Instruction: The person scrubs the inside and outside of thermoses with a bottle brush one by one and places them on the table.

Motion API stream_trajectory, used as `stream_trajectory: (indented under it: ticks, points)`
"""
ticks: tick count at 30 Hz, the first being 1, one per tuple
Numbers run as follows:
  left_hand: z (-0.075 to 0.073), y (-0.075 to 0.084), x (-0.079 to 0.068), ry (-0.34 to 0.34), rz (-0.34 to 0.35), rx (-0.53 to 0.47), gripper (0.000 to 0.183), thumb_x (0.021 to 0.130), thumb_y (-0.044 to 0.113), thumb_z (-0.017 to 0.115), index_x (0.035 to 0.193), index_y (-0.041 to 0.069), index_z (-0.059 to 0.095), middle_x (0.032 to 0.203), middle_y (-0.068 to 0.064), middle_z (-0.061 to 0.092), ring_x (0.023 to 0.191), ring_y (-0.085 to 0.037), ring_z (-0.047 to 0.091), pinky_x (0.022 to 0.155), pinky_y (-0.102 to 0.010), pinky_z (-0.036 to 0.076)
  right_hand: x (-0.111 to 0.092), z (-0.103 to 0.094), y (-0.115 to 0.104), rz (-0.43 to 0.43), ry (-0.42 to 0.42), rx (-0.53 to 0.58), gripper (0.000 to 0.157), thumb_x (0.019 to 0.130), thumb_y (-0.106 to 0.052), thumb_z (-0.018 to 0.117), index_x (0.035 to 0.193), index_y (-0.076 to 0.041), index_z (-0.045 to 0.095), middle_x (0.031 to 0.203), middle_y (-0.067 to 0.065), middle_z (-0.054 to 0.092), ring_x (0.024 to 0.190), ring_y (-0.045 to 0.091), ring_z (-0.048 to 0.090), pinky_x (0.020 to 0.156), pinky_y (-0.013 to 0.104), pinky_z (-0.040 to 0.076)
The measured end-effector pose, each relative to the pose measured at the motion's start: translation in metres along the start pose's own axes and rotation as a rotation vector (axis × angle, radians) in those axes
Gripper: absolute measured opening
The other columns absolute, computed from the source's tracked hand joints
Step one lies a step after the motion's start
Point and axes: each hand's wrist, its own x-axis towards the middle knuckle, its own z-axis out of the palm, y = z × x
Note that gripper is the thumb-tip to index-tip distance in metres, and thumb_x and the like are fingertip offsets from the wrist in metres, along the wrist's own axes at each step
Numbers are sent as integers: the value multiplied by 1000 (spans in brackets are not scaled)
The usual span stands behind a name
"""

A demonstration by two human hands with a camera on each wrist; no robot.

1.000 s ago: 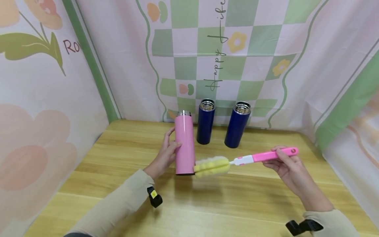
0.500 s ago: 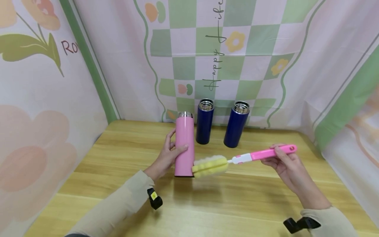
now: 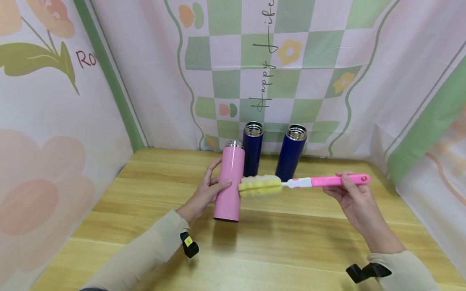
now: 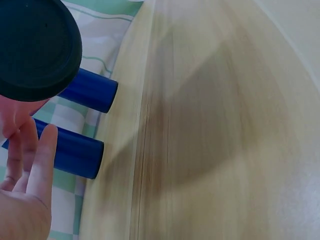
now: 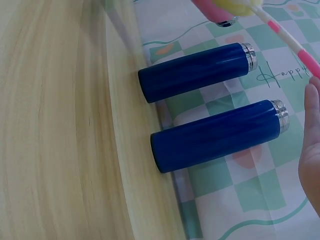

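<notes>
My left hand (image 3: pixel 204 193) grips a pink thermos bottle (image 3: pixel 230 182) around its middle, held above the table with its metal neck up and tilted slightly right. In the left wrist view the bottle's dark round base (image 4: pixel 37 50) faces the camera. On the right, my right hand (image 3: pixel 358 206) pinches the pink handle of a bottle brush (image 3: pixel 336 180). The brush lies nearly level, and its yellow and white sponge head (image 3: pixel 262 186) points left, at the pink bottle's side; whether they touch I cannot tell. The right wrist view shows only part of the hand (image 5: pixel 311 145).
Two lidless dark blue thermos bottles, a left one (image 3: pixel 253 151) and a right one (image 3: pixel 291 155), stand at the back of the wooden table (image 3: pixel 255 258). Behind them hangs a checkered curtain (image 3: pixel 255 52); patterned fabric also borders both sides.
The pink bottle has tipped slightly right at its top and come a little nearer. The brush head has risen along the bottle's side, and the brush is now nearly level.
</notes>
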Motion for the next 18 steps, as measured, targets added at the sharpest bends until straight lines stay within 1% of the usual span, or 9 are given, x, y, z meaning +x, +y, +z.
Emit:
stream_trajectory:
  ticks: [4, 6, 11, 14, 18]
  points:
    - [-1, 0, 0, -12, -13, 41, 75, 90, 34, 74, 148, 57, 31, 124, -19, 58, 104, -32, 65, 79, -51, 57, 2, 0, 0, -44, 51, 30, 34, 108, 3, 25, 117, 13, 56, 110, 29, 66, 101, 35, 69, 92, 41, 51]
    - [0, 1, 0, -21, -19, 53, 73, 90, 36, 74, 145, 60, 33, 125, -19, 57, 105, -32, 65, 77, -51, 57, 3, 1, -1, -60, 77, 27, 32, 108, 2, 27, 116, 13, 56, 110, 29, 66, 101, 36, 69, 92, 41, 51]
    - [0, 1, -2, -37, -30, 58, 77, 92, 35, 73, 150, 56, 28, 128, -20, 56, 106, -33, 65, 76, -51, 57, 7, 3, -3, -83, 136, -30, 29, 108, 0, 31, 113, 12, 56, 109, 27, 67, 99, 34, 69, 90, 38, 53]
    - [0, 0, -3, -48, -37, 58, 78, 92, 36, 72, 153, 53, 25, 131, -21, 56, 109, -33, 64, 76, -51, 57, 8, 3, -3, -97, 143, -20, 28, 108, -1, 31, 112, 12, 56, 109, 28, 67, 100, 34, 69, 90, 39, 52]
    - [1, 0, -5, -62, -38, 61, 74, 93, 37, 69, 151, 55, 27, 135, -20, 55, 114, -33, 61, 78, -52, 56, 9, 2, -2, -114, 161, 1, 27, 108, 0, 32, 112, 11, 56, 109, 27, 67, 100, 34, 69, 90, 39, 52]
